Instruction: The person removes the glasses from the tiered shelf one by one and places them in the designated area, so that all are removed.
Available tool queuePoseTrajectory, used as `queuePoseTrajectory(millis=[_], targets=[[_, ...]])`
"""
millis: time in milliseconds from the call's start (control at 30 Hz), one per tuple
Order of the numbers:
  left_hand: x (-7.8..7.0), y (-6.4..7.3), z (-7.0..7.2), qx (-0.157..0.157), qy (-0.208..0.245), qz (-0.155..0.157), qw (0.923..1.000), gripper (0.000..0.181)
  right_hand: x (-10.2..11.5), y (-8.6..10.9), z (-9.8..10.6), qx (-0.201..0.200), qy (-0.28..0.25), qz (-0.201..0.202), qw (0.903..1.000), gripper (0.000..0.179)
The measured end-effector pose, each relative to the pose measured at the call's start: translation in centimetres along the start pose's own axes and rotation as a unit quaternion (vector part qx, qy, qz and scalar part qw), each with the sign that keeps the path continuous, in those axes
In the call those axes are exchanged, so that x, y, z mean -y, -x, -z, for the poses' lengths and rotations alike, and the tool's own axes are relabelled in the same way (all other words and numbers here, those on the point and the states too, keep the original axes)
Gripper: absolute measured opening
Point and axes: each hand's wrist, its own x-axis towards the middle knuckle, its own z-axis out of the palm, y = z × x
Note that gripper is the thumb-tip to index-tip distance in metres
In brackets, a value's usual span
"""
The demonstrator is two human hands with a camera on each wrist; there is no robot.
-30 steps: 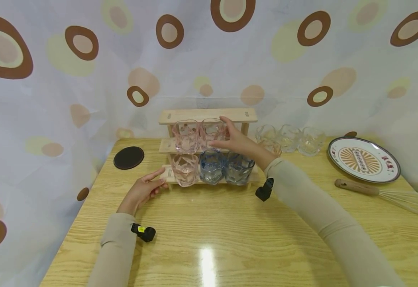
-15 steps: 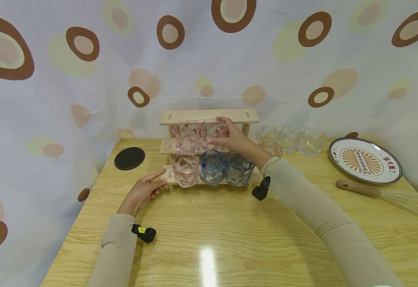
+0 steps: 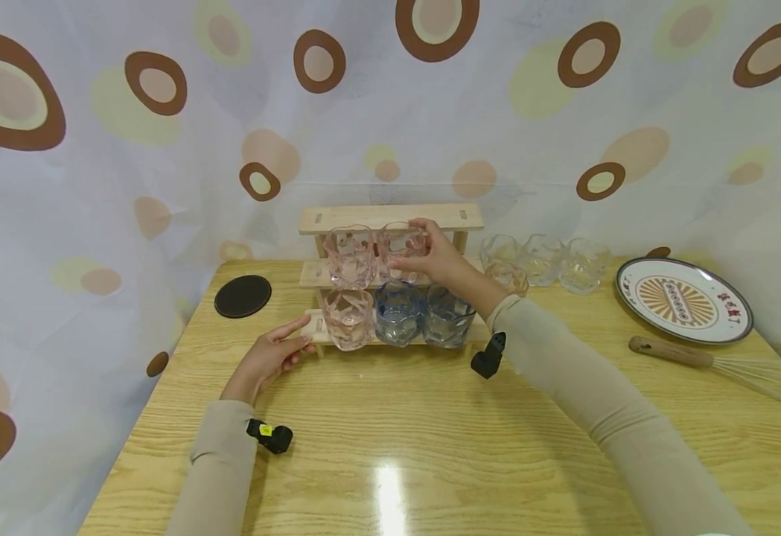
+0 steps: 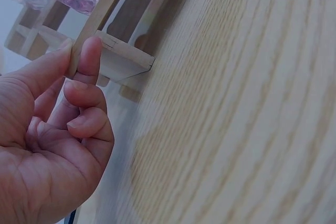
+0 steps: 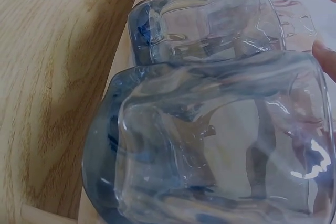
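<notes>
A three-step wooden rack (image 3: 390,216) holds several wavy drinking glasses. My left hand (image 3: 268,361) pinches the left end of its lowest shelf (image 4: 84,45) between thumb and forefinger. On the middle step my right hand (image 3: 442,260) grips a pink glass (image 3: 400,249), thumb in front and fingers at its right side. A second pink glass (image 3: 350,257) stands just left of it. The lowest step bears a pink glass (image 3: 348,320), a blue glass (image 3: 398,313) and a grey-blue glass (image 3: 448,316). In the right wrist view the grey-blue glass (image 5: 220,145) covers most of the hand.
Right of the rack stand several clear glasses (image 3: 540,260) and a pinkish one (image 3: 507,278). Farther right are a white patterned plate (image 3: 681,301) and a whisk (image 3: 671,351). A black round coaster (image 3: 243,296) lies left. A patterned cloth (image 3: 390,112) hangs behind the table.
My right hand and the pink glass it grips stay almost in place on the middle step; the right wrist shifts slightly left. My left hand keeps its pinch on the shelf end.
</notes>
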Motion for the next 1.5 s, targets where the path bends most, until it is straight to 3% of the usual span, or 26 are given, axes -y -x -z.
queuePoseTrajectory(millis=[367,567,867,1233,1500], targets=[[-0.1,-0.1,-0.3,0.001,-0.002,0.001,1.0000,0.053,-0.1,0.7,0.7,-0.044,-0.028,0.010,0.9986,0.085],[-0.1,-0.1,-0.1,0.004,-0.008,-0.002,1.0000,0.054,0.3,1.0,1.0,-0.045,-0.053,0.015,0.9974,0.084],[-0.1,-0.1,-0.1,0.002,-0.013,-0.005,0.9999,0.054,0.8,2.1,1.7,-0.062,-0.044,0.016,0.9970,0.082],[0.4,0.1,-0.2,0.007,0.005,0.000,1.0000,0.055,0.0,4.1,4.4,-0.082,-0.018,0.013,0.9964,0.082],[0.2,0.1,-0.2,0.008,-0.002,-0.009,0.9999,0.055,-0.9,5.9,8.0,-0.111,-0.034,0.018,0.9931,0.080]])
